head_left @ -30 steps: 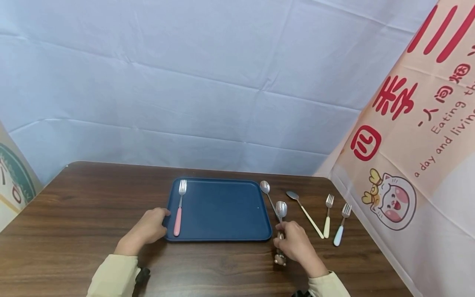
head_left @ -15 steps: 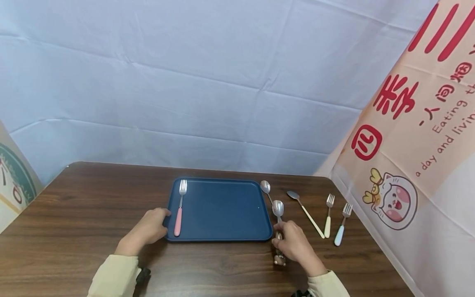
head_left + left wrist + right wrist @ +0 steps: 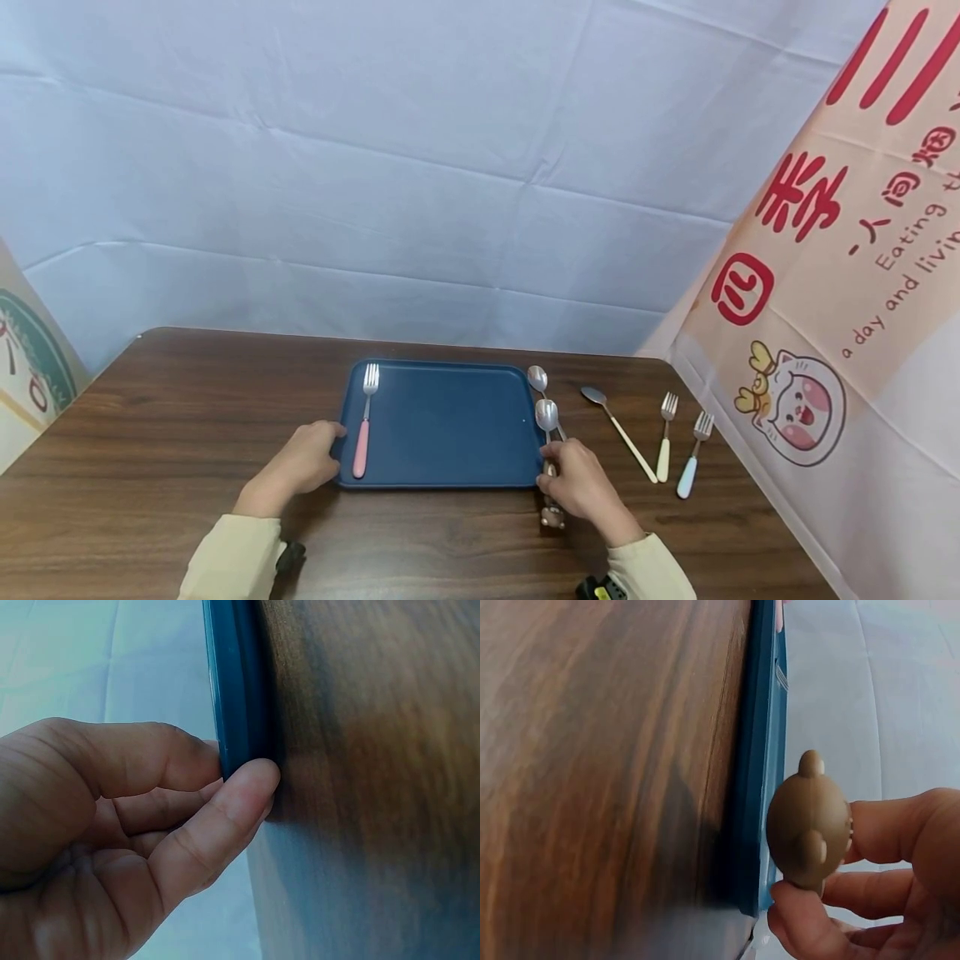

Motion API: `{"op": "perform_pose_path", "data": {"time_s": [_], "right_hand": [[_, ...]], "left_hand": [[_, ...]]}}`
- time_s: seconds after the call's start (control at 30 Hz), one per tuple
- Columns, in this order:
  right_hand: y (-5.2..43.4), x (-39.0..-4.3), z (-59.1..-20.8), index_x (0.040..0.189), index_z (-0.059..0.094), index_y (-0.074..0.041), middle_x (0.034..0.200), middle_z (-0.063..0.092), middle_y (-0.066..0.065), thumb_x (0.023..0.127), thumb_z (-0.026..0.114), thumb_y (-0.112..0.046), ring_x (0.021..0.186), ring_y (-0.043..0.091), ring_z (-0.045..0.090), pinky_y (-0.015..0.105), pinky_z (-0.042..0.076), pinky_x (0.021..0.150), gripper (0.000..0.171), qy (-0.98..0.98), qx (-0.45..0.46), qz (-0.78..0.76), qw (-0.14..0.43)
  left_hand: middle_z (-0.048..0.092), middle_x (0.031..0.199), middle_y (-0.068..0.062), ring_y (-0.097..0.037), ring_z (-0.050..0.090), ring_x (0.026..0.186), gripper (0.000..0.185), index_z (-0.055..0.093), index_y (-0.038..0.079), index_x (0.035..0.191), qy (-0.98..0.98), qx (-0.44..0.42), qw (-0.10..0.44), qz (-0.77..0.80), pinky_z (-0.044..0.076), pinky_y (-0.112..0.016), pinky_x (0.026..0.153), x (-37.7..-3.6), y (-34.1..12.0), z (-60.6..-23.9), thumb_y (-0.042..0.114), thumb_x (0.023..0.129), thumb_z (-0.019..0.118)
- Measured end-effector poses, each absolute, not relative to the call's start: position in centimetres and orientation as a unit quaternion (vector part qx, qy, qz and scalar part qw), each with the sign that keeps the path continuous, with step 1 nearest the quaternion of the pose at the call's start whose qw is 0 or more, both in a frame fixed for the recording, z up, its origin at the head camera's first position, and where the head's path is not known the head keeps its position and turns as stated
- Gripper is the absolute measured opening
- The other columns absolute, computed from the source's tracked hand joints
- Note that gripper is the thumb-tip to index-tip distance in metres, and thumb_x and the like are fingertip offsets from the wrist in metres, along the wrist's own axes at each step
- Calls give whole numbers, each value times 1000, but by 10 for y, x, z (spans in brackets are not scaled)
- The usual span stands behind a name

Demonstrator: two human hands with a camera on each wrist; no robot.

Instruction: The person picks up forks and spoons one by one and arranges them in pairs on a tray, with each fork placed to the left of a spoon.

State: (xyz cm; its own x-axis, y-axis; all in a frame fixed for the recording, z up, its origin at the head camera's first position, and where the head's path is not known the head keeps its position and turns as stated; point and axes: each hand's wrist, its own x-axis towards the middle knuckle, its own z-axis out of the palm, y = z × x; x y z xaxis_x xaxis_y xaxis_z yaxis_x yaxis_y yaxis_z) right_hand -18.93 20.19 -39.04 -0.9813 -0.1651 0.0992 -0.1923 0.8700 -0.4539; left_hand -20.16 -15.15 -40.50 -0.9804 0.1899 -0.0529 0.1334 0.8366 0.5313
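Since the earlier frame, the right hand has shifted left with its bear-ended spoon, to the right edge of the blue tray at lower centre. It holds the handle in a closed pinch; the left hand pinches the tray's left edge. A pink fork lies on the tray. A second spoon, partly hidden, lies beside the held one; at lower right are a cream-handled spoon, cream fork and pale blue fork. A wood-grain table spans the bottom, a pale sheet the top.
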Motion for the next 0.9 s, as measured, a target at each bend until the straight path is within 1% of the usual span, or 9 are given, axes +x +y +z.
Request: {"op": "perform_pose_path", "data": {"time_s": [0.2, 0.43, 0.57, 0.73, 0.9], "right_hand": [[194, -194, -392, 97, 67, 5, 89, 61, 10, 71, 73, -1, 87, 24, 55, 43, 46, 78, 28, -963, 115, 240, 31], [185, -201, -393, 100, 67, 7, 93, 63, 12, 73, 71, 0, 89, 24, 55, 42, 46, 78, 28, -960, 127, 251, 13], [182, -206, -392, 101, 66, 7, 96, 65, 12, 73, 70, 0, 87, 23, 55, 41, 47, 75, 29, -957, 131, 257, 1], [175, -210, -391, 103, 67, 5, 98, 64, 11, 74, 71, -3, 87, 21, 56, 40, 47, 76, 30, -959, 133, 250, -4], [167, -214, -390, 103, 66, 6, 100, 63, 14, 74, 72, -3, 93, 25, 56, 42, 47, 77, 31, -958, 141, 249, -6]], "left_hand": [[53, 117, -31, -37, 53, 106, 43, 55, -16, 114, 957, 83, 52, 273, 47, -45, 79, -202, -152, -405, -11, 72, 57], [53, 116, -30, -38, 53, 105, 42, 55, -16, 114, 957, 84, 51, 274, 46, -46, 81, -202, -152, -406, -11, 72, 56], [53, 115, -31, -39, 53, 106, 43, 55, -16, 113, 957, 86, 49, 274, 46, -47, 82, -202, -153, -407, -10, 71, 56], [53, 114, -31, -39, 53, 106, 43, 55, -17, 113, 956, 88, 49, 275, 46, -46, 81, -203, -154, -408, -10, 71, 56], [54, 113, -32, -38, 54, 104, 43, 55, -17, 113, 956, 94, 45, 274, 47, -46, 79, -203, -154, -408, -10, 70, 56]]}}
